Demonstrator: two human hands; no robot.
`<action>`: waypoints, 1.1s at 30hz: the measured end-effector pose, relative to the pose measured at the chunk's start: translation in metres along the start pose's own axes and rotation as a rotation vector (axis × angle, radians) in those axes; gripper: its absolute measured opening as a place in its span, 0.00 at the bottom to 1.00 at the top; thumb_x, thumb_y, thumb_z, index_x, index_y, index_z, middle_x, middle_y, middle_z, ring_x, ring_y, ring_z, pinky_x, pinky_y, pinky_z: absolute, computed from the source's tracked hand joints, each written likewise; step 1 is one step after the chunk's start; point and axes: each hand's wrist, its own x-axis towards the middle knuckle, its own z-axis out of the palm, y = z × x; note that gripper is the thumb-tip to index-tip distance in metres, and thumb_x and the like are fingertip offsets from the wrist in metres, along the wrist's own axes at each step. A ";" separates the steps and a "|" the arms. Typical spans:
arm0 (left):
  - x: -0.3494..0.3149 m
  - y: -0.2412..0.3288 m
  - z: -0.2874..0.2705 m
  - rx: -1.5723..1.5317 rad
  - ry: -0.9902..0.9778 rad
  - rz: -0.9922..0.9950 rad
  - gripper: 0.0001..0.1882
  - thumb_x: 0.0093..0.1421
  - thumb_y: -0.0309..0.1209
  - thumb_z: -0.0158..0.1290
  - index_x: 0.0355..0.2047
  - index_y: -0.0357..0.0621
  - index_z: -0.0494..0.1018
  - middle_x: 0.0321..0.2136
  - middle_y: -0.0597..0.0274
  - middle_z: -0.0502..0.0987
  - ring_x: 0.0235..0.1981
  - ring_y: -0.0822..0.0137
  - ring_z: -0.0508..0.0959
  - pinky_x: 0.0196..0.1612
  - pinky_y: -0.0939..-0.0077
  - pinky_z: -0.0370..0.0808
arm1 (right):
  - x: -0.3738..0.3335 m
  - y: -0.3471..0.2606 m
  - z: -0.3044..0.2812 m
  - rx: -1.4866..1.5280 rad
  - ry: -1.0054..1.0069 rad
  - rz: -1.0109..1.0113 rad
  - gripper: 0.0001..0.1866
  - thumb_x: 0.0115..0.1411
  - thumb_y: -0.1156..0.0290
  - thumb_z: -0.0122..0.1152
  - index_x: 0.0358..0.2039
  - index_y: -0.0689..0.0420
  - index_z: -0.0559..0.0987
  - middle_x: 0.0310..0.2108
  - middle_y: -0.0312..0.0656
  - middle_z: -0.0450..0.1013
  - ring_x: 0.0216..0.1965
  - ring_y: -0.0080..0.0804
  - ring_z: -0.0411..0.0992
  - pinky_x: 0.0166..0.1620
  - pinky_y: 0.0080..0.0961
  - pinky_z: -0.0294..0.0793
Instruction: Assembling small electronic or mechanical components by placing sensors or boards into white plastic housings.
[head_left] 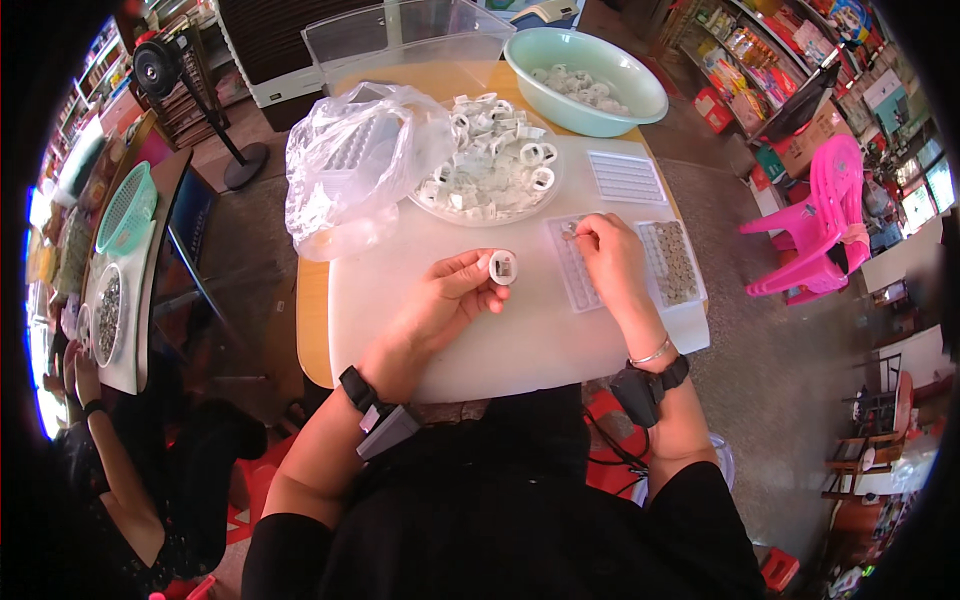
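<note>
Near the table's [480, 340] middle, left hand [450, 295] pinches a white ring [503, 267]; right hand [608, 255], just right, pinches a tiny piece over the grid tray [580, 280].

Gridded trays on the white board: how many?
3. One gridded tray under the right hand, one filled tray just right of it, one empty tray behind them. More may sit inside the plastic bag.

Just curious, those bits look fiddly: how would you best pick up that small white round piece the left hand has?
Probably by its rim, as the left hand does: thumb and fingertip on opposite edges of the white piece, coming from its left side. It is small, flat and round, and an edge grip leaves its dark centre facing up and uncovered.
</note>
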 end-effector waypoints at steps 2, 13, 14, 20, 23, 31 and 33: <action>0.000 0.002 0.001 -0.030 -0.031 -0.005 0.15 0.66 0.30 0.44 0.46 0.30 0.68 0.32 0.60 0.74 0.31 0.71 0.75 0.35 0.79 0.73 | -0.003 -0.009 -0.005 0.052 0.019 0.008 0.01 0.51 0.77 0.56 0.25 0.58 0.74 0.26 0.42 0.71 0.29 0.43 0.71 0.32 0.36 0.70; -0.001 -0.003 -0.001 -0.026 -0.015 0.020 0.14 0.66 0.29 0.44 0.46 0.31 0.68 0.34 0.59 0.74 0.33 0.70 0.74 0.36 0.79 0.73 | -0.025 -0.097 -0.013 0.153 0.087 -0.293 0.09 0.45 0.80 0.61 0.24 0.59 0.69 0.24 0.41 0.65 0.27 0.39 0.68 0.27 0.33 0.69; -0.001 -0.002 -0.002 -0.022 -0.028 0.017 0.14 0.66 0.29 0.44 0.46 0.31 0.69 0.35 0.60 0.74 0.33 0.70 0.74 0.37 0.78 0.73 | -0.026 -0.098 -0.013 0.155 0.087 -0.293 0.09 0.45 0.80 0.61 0.24 0.59 0.69 0.24 0.41 0.65 0.27 0.39 0.68 0.27 0.33 0.69; -0.002 -0.001 0.000 0.015 -0.057 0.001 0.13 0.65 0.31 0.45 0.45 0.34 0.70 0.35 0.60 0.75 0.33 0.71 0.74 0.38 0.78 0.72 | -0.030 -0.099 -0.011 0.038 0.095 -0.365 0.09 0.44 0.80 0.61 0.23 0.59 0.68 0.24 0.40 0.65 0.26 0.37 0.67 0.27 0.32 0.69; -0.003 -0.002 0.002 0.021 -0.044 -0.008 0.13 0.65 0.31 0.45 0.44 0.34 0.70 0.35 0.60 0.75 0.33 0.71 0.74 0.38 0.78 0.72 | -0.032 -0.098 -0.009 0.027 0.098 -0.355 0.09 0.45 0.79 0.61 0.23 0.59 0.68 0.24 0.40 0.64 0.26 0.36 0.67 0.27 0.31 0.69; -0.001 -0.004 0.001 0.053 -0.018 0.017 0.14 0.65 0.30 0.45 0.45 0.32 0.69 0.33 0.60 0.74 0.32 0.70 0.74 0.37 0.78 0.73 | -0.038 -0.095 -0.007 0.074 0.093 -0.381 0.10 0.46 0.82 0.59 0.31 0.60 0.70 0.28 0.41 0.68 0.30 0.37 0.70 0.30 0.30 0.72; -0.001 -0.004 0.001 0.059 -0.006 0.015 0.13 0.65 0.31 0.45 0.44 0.33 0.70 0.32 0.60 0.74 0.31 0.70 0.73 0.38 0.77 0.73 | -0.039 -0.094 -0.007 0.073 0.087 -0.375 0.11 0.46 0.82 0.58 0.32 0.60 0.71 0.29 0.41 0.68 0.30 0.37 0.70 0.31 0.30 0.72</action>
